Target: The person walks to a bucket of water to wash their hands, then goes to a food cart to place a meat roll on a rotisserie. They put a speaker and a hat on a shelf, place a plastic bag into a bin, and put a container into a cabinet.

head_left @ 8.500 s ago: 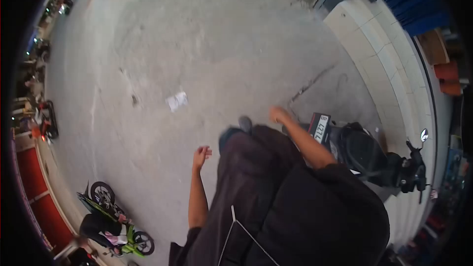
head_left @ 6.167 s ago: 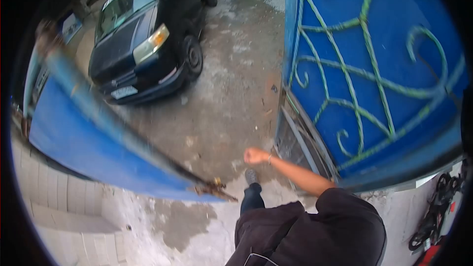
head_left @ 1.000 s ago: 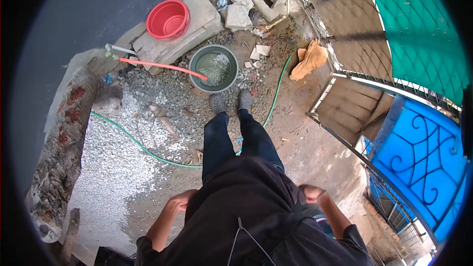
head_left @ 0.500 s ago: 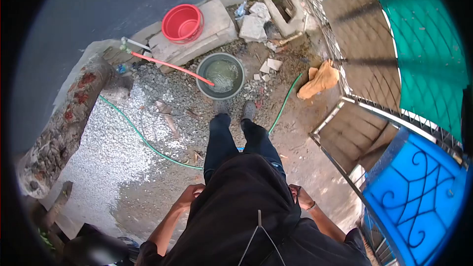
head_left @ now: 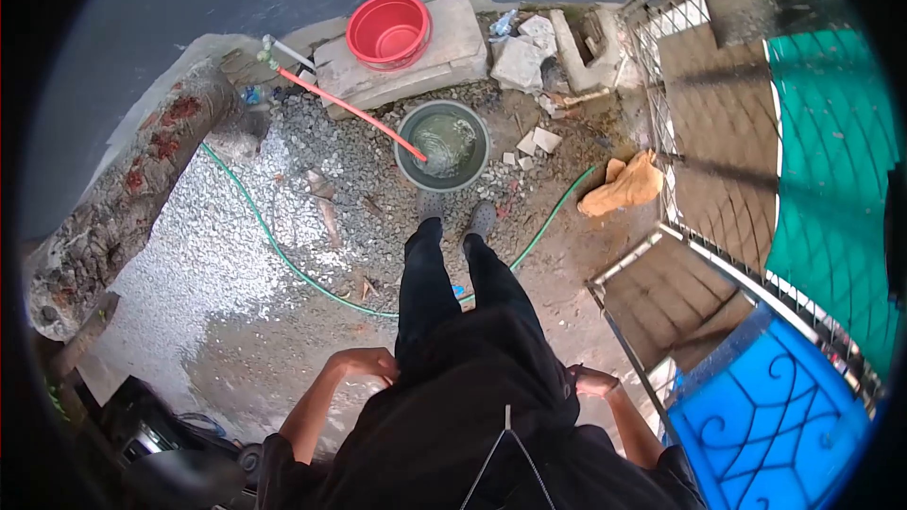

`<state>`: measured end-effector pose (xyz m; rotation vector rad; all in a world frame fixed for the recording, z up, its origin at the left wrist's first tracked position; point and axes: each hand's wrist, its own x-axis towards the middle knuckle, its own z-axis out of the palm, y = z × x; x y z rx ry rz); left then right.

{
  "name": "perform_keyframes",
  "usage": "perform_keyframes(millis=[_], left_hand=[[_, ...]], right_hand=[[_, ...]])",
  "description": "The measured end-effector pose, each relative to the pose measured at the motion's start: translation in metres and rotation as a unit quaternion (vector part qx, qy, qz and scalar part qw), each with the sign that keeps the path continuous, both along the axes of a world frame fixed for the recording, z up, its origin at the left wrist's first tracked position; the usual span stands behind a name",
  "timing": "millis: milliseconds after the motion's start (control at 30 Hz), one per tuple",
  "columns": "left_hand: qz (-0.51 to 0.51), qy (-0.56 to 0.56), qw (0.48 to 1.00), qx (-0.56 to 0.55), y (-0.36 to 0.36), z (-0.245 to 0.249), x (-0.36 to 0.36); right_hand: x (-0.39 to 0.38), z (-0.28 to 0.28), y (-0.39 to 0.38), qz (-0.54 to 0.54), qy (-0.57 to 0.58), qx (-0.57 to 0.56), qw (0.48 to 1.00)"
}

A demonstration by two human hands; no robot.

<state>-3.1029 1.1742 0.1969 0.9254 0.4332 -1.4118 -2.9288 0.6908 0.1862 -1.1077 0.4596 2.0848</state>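
My left hand [head_left: 367, 365] is at the left side of the black shirt [head_left: 463, 392], fingers bent in against its edge. On the opposite side, my right hand [head_left: 594, 382] pinches at the shirt near the hip. Both sets of fingertips are partly hidden by cloth. Beyond my feet stands a grey-green tub [head_left: 404, 157] with rippling water [head_left: 449, 144] in it. An orange-red hose [head_left: 350, 109] runs from a tap [head_left: 266, 57] on a pipe, its end over the water.
A red bucket [head_left: 389, 30] stands on a concrete slab [head_left: 463, 47] by the wall. A green hose [head_left: 274, 244] crosses the ground behind my feet. A log [head_left: 132, 194] lies left; an orange cloth [head_left: 624, 187], broken tiles [head_left: 545, 140] and a blue gate [head_left: 770, 416] are right.
The view has shifted, so the tub and bucket sit further right in it. My hands have stayed at my sides with the fingers slightly shifted. Water still swirls in the tub.
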Motion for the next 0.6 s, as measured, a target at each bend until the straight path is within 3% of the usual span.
perform_keyframes(millis=[33,67,100,133,167,200,233,267,333,367,433,467,533,567,600], left_hand=[[0.042,0.064,0.997,0.011,0.004,-0.020,0.008],[0.081,0.134,0.988,0.019,0.008,-0.043,0.014],[0.042,0.110,0.977,0.180,-0.001,-0.063,0.025],[-0.002,0.083,0.938,0.335,-0.017,-0.080,0.031],[0.002,0.089,0.938,0.334,-0.037,-0.090,0.025],[-0.095,-0.059,0.919,0.379,-0.059,-0.097,0.015],[-0.186,-0.208,0.867,0.414,-0.071,-0.098,0.015],[-0.178,-0.206,0.867,0.416,-0.071,-0.099,0.010],[-0.087,-0.262,0.899,0.339,-0.064,-0.076,-0.009],[-0.097,-0.279,0.884,0.362,-0.061,-0.053,-0.009],[-0.080,-0.274,0.884,0.369,-0.060,-0.042,-0.014],[-0.069,-0.271,0.884,0.375,-0.058,-0.039,-0.014],[-0.076,-0.259,0.881,0.389,-0.054,-0.036,-0.006],[-0.085,-0.245,0.879,0.400,-0.050,-0.035,-0.001],[-0.080,-0.244,0.879,0.402,-0.046,-0.038,-0.001]], right_hand=[[-0.002,-0.043,-0.004,0.039,0.039,-0.082,0.995],[-0.009,-0.082,-0.006,0.096,-0.032,-0.037,0.994],[-0.018,-0.127,-0.007,0.187,-0.183,0.093,0.961],[-0.031,-0.166,-0.006,0.284,-0.343,0.212,0.870],[-0.041,-0.184,-0.005,0.307,-0.395,0.242,0.831],[-0.049,-0.180,-0.010,0.312,-0.393,0.244,0.830],[-0.050,-0.177,-0.008,0.210,-0.325,0.162,0.908],[-0.047,-0.177,-0.007,0.103,-0.247,0.075,0.960],[-0.024,-0.117,0.005,0.075,-0.202,0.076,0.974],[-0.010,-0.081,0.021,0.014,-0.159,0.067,0.985],[-0.003,-0.066,0.033,-0.081,-0.102,0.076,0.989],[0.000,-0.077,0.035,-0.079,-0.106,0.078,0.988],[0.005,-0.102,0.041,0.122,-0.233,0.156,0.952],[0.009,-0.109,0.051,0.282,-0.326,0.170,0.886],[0.014,-0.108,0.067,0.287,-0.327,0.171,0.884]])
